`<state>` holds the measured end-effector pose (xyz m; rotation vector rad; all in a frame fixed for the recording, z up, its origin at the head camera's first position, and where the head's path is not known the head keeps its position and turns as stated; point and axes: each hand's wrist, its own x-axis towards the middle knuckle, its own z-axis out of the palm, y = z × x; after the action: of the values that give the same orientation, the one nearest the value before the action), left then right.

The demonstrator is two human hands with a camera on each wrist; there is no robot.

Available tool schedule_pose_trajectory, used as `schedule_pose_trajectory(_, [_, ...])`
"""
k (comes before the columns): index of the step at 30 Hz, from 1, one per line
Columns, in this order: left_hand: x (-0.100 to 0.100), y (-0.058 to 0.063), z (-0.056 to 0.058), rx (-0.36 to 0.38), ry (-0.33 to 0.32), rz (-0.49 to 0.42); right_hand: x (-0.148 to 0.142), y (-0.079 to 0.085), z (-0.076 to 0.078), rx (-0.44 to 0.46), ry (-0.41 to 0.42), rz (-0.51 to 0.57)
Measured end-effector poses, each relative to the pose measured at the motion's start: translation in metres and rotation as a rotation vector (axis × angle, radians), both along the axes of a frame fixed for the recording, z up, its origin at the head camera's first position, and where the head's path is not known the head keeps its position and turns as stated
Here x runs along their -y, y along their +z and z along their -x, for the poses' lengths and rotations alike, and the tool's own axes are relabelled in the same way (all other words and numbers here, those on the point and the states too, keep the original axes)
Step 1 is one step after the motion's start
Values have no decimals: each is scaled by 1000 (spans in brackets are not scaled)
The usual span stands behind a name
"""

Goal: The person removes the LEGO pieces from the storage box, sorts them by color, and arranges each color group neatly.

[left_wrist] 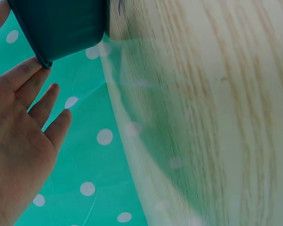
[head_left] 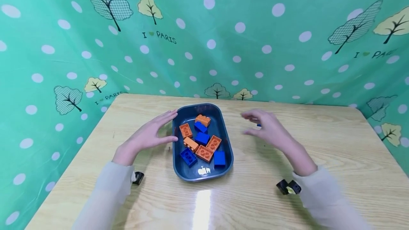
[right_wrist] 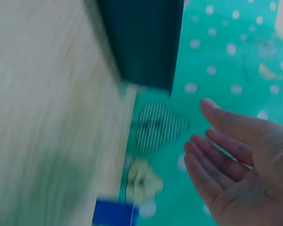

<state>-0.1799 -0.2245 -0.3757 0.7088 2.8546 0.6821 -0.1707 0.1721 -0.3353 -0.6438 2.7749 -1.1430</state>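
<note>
A dark blue tray (head_left: 179, 172) holds several orange bricks (head_left: 205, 153) and blue bricks (head_left: 219, 159), some lying with their hollow undersides up. My left hand (head_left: 147, 134) is at the tray's left side, fingers extended, with fingertips right at the rim; the left wrist view shows the tray's outer wall (left_wrist: 66, 28) there. To the right of the tray, my right hand (head_left: 268, 127) hovers with fingers loosely bent and nothing between them. Another blue brick (right_wrist: 114, 213) sits on the table by this hand, mostly hidden behind it in the head view.
A wooden table (head_left: 249, 198) carries the tray, with light glare in front of it. Behind and to the sides hangs a green polka-dot cloth (head_left: 191, 45) printed with trees. Black wrist devices (head_left: 288, 187) sit at both sleeves.
</note>
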Motion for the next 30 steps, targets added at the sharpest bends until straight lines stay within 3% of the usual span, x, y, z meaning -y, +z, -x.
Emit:
schedule_pose_trajectory(7, [0,2,1,12,7,-3,63,-9,-18,123,208,161])
schedule_pose_trajectory(13, [-3,-1,5,21,-3,-8,110,-23,-30,170,363,192])
schedule_pose_trajectory(17, [-4,0,4,30,3,-17,133,-31,-35,147,381,91])
schedule_pose_trajectory(24, [-3,-1,3,38,0,-28,153,-42,-37,61,365,-180])
schedule_pose_trajectory(30, [0,-3,3,25,-2,-36,157,-46,-37,9,368,-265])
